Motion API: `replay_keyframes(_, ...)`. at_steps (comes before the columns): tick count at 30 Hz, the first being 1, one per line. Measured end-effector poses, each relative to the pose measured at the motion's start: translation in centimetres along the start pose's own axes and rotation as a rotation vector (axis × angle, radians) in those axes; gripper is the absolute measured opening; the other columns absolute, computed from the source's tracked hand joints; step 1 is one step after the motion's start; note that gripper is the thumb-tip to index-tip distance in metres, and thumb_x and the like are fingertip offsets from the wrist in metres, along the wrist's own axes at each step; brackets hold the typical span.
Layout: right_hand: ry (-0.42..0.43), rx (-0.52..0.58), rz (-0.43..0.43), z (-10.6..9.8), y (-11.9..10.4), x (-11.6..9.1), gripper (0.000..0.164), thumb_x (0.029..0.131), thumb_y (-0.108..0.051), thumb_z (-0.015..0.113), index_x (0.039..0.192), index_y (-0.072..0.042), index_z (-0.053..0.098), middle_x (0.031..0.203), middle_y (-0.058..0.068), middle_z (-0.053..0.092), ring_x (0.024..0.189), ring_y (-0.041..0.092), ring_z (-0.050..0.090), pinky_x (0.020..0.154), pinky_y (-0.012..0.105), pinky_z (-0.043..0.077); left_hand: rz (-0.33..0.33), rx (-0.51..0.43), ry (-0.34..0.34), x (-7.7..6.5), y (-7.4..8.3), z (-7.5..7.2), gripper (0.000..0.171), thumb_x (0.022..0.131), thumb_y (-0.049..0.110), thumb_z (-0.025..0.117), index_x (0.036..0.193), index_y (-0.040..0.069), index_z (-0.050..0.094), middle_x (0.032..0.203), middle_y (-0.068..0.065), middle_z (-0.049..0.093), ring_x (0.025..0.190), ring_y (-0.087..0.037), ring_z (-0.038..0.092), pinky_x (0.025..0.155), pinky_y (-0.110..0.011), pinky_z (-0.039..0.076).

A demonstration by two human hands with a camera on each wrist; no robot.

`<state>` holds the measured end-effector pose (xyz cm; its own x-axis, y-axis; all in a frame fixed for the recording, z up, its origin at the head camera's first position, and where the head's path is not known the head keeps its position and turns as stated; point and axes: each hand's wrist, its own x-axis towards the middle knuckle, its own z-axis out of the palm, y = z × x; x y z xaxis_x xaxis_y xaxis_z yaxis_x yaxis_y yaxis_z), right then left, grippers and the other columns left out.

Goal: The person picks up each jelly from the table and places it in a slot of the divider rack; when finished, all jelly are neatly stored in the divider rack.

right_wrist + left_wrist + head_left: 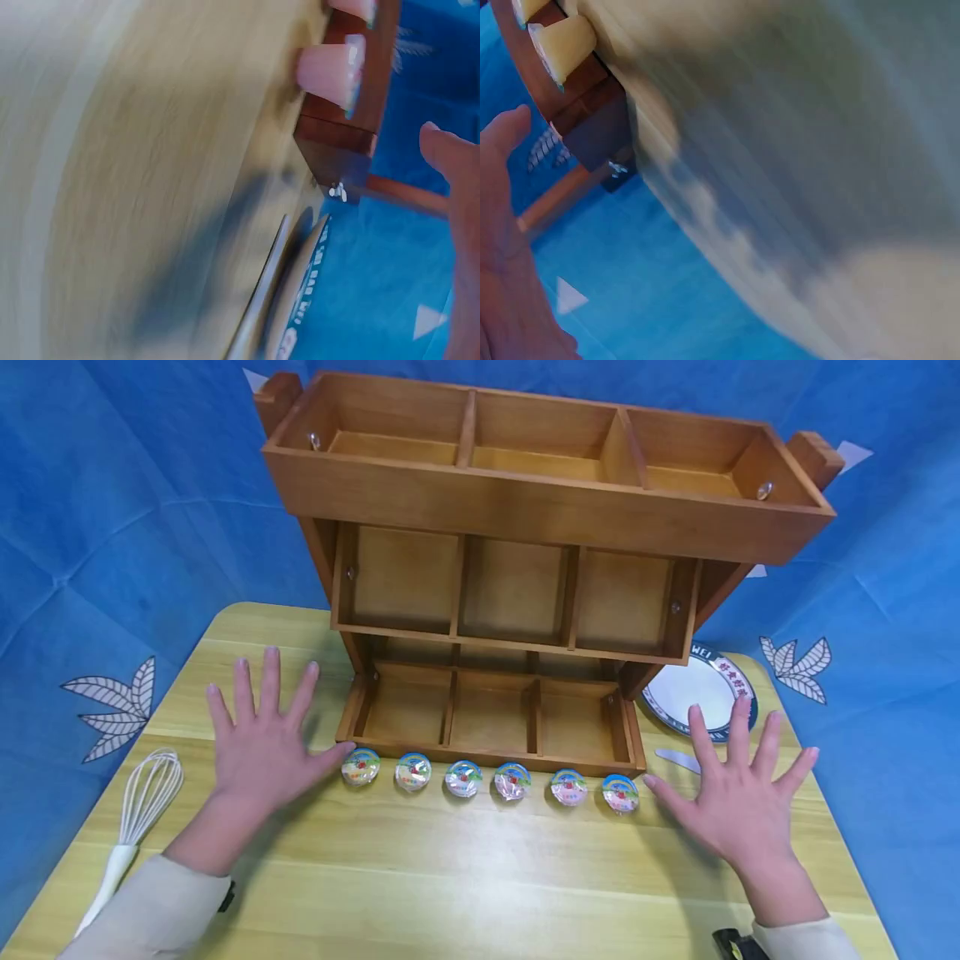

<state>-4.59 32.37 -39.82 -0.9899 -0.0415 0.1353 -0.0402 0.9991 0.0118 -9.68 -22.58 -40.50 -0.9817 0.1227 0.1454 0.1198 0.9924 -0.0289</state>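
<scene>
Both hands hover over the table with fingers spread and nothing held. My left hand (262, 747) is beside the left end of a wooden three-tier rack (525, 502), its thumb tip close to the leftmost jelly cup (361, 767). My right hand (738, 797) is on the other side, thumb pointing at the rightmost jelly cup (620, 793). Several small sealed jelly cups stand in a row along the rack's front edge. In the left wrist view a yellowish jelly cup (568, 46) shows; the right wrist view has a pink jelly cup (326, 71).
A whisk (142, 810) with a white handle lies at the table's left. A round plate (693, 689) with a patterned rim sits at the right behind my right hand, a knife blade (677, 760) in front of it. Blue cloth (112, 568) hangs around the table.
</scene>
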Motion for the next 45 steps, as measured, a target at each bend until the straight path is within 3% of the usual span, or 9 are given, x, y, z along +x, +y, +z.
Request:
replay_keyframes(6, 0.213, 0.446, 0.047, 0.6, -0.2, 0.0, 0.102, 0.083, -0.037, 0.078, 0.161, -0.017, 0.016, 0.165, 0.019, 0.001, 0.147, 0.044, -0.004, 0.11, 0.07, -0.003, -0.093, -0.412, 0.047, -0.9, 0.3, 0.5, 0.119, 0.082, 0.066, 0.069, 0.161, 0.017, -0.006, 0.162, -0.022, -0.016, 0.141, -0.058, 0.006, 0.099, -0.078, 0.023)
replay_keyframes(9, 0.26, 0.715, 0.109, 1.2, -0.7, 0.3, 0.09, 0.084, -0.017, 0.079, 0.158, -0.017, 0.029, 0.159, 0.016, 0.028, 0.141, 0.037, 0.025, 0.113, 0.051, 0.025, -0.126, -0.642, 0.024, -1.5, 0.9, 0.5, 0.117, 0.084, 0.053, 0.075, 0.161, 0.019, -0.005, 0.162, -0.025, -0.005, 0.14, -0.057, 0.015, 0.094, -0.079, 0.029)
replay_keyframes(13, 0.209, 1.044, 0.23, 1.9, -1.5, 0.9, 0.071, 0.089, -0.005, 0.075, 0.152, -0.016, 0.042, 0.145, 0.009, 0.046, 0.127, 0.024, 0.046, 0.094, 0.019, 0.044, -0.157, -0.894, 0.012, -2.3, 1.6, 0.9, 0.11, 0.083, 0.033, 0.083, 0.161, 0.018, 0.007, 0.156, -0.03, 0.016, 0.131, -0.053, 0.033, 0.094, -0.069, 0.038)
replay_keyframes(17, 0.166, 1.375, 0.256, 2.6, -1.9, 1.6, 0.056, 0.092, 0.003, 0.068, 0.144, -0.005, 0.05, 0.136, 0.003, 0.054, 0.121, 0.015, 0.052, 0.091, 0.016, 0.048, -0.227, -1.081, -0.038, -3.2, 2.1, 1.4, 0.1, 0.082, 0.022, 0.085, 0.157, 0.014, 0.02, 0.145, -0.028, 0.031, 0.118, -0.046, 0.048, 0.09, -0.055, 0.048)
replay_keyframes(21, 0.098, 1.581, 0.266, 3.6, -2.0, 2.1, 0.047, 0.093, 0.004, 0.066, 0.139, -0.001, 0.054, 0.128, 0.0, 0.059, 0.117, 0.016, 0.055, 0.089, 0.019, 0.05, -0.284, -1.203, -0.122, -3.8, 2.8, 1.9, 0.089, 0.08, 0.019, 0.087, 0.15, 0.01, 0.032, 0.137, -0.023, 0.042, 0.115, -0.04, 0.053, 0.09, -0.038, 0.053)
replay_keyframes(24, 0.021, 1.646, 0.297, 4.4, -2.1, 2.3, 0.046, 0.093, 0.001, 0.068, 0.137, 0.001, 0.055, 0.127, 0.0, 0.06, 0.116, 0.017, 0.057, 0.088, 0.021, 0.052, -0.297, -1.242, -0.17, -4.0, 3.2, 2.3, 0.079, 0.079, 0.013, 0.087, 0.143, 0.007, 0.042, 0.131, -0.021, 0.048, 0.115, -0.037, 0.054, 0.085, -0.026, 0.053)
replay_keyframes(29, -0.069, 1.651, 0.325, 5.2, -2.7, 2.7, 0.047, 0.091, 0.001, 0.071, 0.136, 0.004, 0.056, 0.126, -0.001, 0.06, 0.111, 0.016, 0.058, 0.088, 0.022, 0.052, -0.258, -1.282, -0.176, -4.1, 3.8, 2.8, 0.067, 0.075, -0.001, 0.085, 0.133, 0.001, 0.053, 0.124, -0.022, 0.055, 0.109, -0.037, 0.059, 0.08, -0.024, 0.055)
replay_keyframes(39, -0.18, 1.458, 0.402, 4.9, -3.0, 3.1, 0.056, 0.092, -0.001, 0.07, 0.144, -0.001, 0.05, 0.148, 0.009, 0.039, 0.119, 0.021, 0.049, 0.088, 0.019, 0.05, -0.255, -1.3, -0.152, -4.0, 3.8, 3.9, 0.053, 0.074, -0.004, 0.084, 0.123, -0.001, 0.064, 0.118, -0.022, 0.062, 0.103, -0.035, 0.062, 0.076, -0.025, 0.056)
replay_keyframes(45, -0.186, 1.427, 0.41, 5.2, -2.8, 3.4, 0.056, 0.092, 0.001, 0.07, 0.144, 0.0, 0.05, 0.15, 0.01, 0.039, 0.121, 0.022, 0.048, 0.088, 0.019, 0.05, -0.236, -1.29, -0.158, -3.9, 3.6, 4.2, 0.043, 0.077, -0.004, 0.083, 0.117, -0.002, 0.068, 0.116, -0.022, 0.064, 0.097, -0.032, 0.067, 0.074, -0.027, 0.057)
